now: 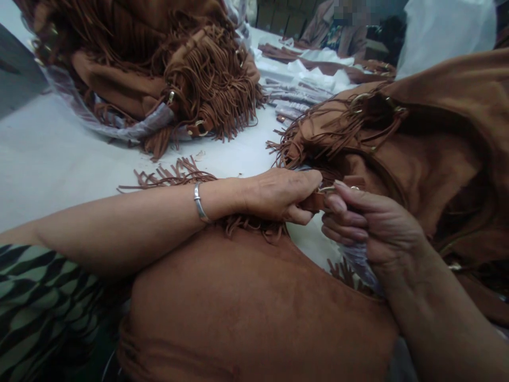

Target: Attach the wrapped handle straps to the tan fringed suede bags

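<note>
A brown suede bag (pixel 254 302) with fringe lies right in front of me, below my hands. My left hand (pixel 284 193) is closed around a short brown leather tab (pixel 314 202) near the bag's far edge. Opposite it, my right hand (pixel 353 217) pinches a metal ring (pixel 328 189) between thumb and fingers, close against the tab. Plastic wrap (pixel 360 260) shows below my right palm, partly covered by the hand. Whether the ring passes through the tab I cannot tell.
A pile of fringed brown bags (pixel 159 69) with plastic-wrapped handles stands at the back left of the white table (pixel 51 154). Another bag (pixel 429 138) gapes at the right. Wrapped straps (pixel 294 93) lie behind, and a person (pixel 338 32) is across the table.
</note>
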Motion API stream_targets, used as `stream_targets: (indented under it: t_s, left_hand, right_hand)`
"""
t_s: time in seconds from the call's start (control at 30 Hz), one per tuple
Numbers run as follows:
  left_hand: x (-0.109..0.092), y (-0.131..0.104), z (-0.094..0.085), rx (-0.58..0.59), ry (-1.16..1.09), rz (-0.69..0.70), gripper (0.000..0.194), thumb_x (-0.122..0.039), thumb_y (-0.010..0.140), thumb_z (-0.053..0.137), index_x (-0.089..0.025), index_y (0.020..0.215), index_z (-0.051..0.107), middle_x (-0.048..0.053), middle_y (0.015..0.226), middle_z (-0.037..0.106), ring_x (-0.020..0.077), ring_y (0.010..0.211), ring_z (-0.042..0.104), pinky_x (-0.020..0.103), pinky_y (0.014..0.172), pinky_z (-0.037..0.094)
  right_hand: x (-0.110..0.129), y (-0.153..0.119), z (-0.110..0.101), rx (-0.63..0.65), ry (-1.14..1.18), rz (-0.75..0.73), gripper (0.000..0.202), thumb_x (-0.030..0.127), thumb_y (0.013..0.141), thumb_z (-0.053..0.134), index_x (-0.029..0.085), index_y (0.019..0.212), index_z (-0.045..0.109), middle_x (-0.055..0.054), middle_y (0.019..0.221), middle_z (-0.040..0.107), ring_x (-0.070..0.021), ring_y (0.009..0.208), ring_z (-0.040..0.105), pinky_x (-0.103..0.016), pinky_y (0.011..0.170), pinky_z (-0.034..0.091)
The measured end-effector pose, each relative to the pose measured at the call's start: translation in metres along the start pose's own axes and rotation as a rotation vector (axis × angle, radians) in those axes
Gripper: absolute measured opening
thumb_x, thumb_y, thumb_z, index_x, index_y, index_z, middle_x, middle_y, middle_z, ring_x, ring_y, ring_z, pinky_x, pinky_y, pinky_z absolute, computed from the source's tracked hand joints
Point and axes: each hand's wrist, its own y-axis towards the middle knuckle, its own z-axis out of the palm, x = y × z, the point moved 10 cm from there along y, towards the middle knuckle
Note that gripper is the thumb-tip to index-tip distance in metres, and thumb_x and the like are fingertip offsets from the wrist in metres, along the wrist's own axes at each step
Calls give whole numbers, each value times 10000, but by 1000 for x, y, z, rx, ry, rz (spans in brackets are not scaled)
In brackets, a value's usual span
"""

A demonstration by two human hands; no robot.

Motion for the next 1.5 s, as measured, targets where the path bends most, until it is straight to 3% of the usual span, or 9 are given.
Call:
stream_targets:
  t_s: [0.37, 0.47, 0.63, 0.73, 0.9, 1.0, 1.2, 1.33, 1.5]
  left_hand:
    - [6, 1, 1, 16, 20, -97, 220, -269, 755, 524, -179, 941, 450, 31, 882, 666, 177, 755, 635, 245, 555, 404]
    - [5, -1, 2, 11, 74, -100, 263, -284, 752, 533, -179, 978, 448, 37, 899, 666, 198, 777, 645, 253, 538, 389]
    - [1, -2, -9, -109, 168, -88, 284, -279, 745, 513, -162, 995, 444, 64, 893, 656, 229, 775, 638, 277, 511, 336]
    - [2, -1, -11, -87, 146, -81, 264, -269, 729, 508, -169, 967, 451, 52, 852, 648, 213, 731, 618, 278, 519, 337]
    - [-11, -1, 3, 104, 102, 103, 226, -224, 693, 533, -198, 910, 476, 27, 839, 640, 181, 701, 590, 267, 527, 335]
    - [-10, -1, 6, 130, 107, 100, 223, -220, 695, 541, -197, 910, 488, 33, 849, 644, 185, 706, 591, 271, 529, 330]
    - [2, 2, 1, 85, 103, -26, 272, -245, 699, 533, -178, 956, 473, 51, 886, 642, 194, 738, 597, 267, 542, 351]
    - [8, 3, -4, 25, 120, -90, 268, -265, 696, 513, -174, 943, 463, 55, 865, 640, 201, 711, 596, 271, 516, 337]
    - [8, 2, -5, 4, 129, -96, 288, -275, 705, 512, -174, 969, 457, 52, 882, 647, 201, 726, 611, 269, 531, 362]
  right_hand:
    - [-1, -11, 6, -217, 193, -172, 203, 267, 791, 668, 150, 658, 567, 104, 475, 219, -28, 384, 105, -133, 337, 215]
    - [2, -7, 7, -232, 164, -177, 217, 271, 798, 669, 155, 666, 543, 108, 473, 202, -24, 367, 127, -122, 336, 240]
    - [7, 1, 4, -258, 71, -172, 262, 308, 815, 661, 162, 654, 513, 113, 447, 205, -26, 345, 144, -123, 318, 243]
    - [17, -1, 6, -229, -17, -188, 264, 328, 817, 653, 163, 651, 531, 108, 435, 227, -22, 344, 146, -125, 326, 229]
    - [8, -9, 3, -133, -378, 93, 399, 470, 764, 680, 144, 571, 556, 86, 377, 280, -11, 323, 151, -125, 300, 105]
    - [2, -13, -4, -206, -410, 188, 366, 395, 682, 762, 152, 543, 527, 85, 371, 303, -9, 312, 169, -122, 287, 97]
    - [7, -9, -4, -434, -122, -96, 329, 305, 751, 688, 171, 546, 468, 93, 359, 282, -22, 272, 228, -136, 286, 188]
    - [10, -3, -1, -446, -42, -197, 319, 270, 811, 608, 171, 543, 463, 91, 344, 268, -31, 258, 241, -149, 291, 205]
    - [15, 0, 0, -398, -50, -184, 343, 318, 790, 640, 176, 548, 444, 97, 349, 261, -28, 259, 240, -150, 299, 207]
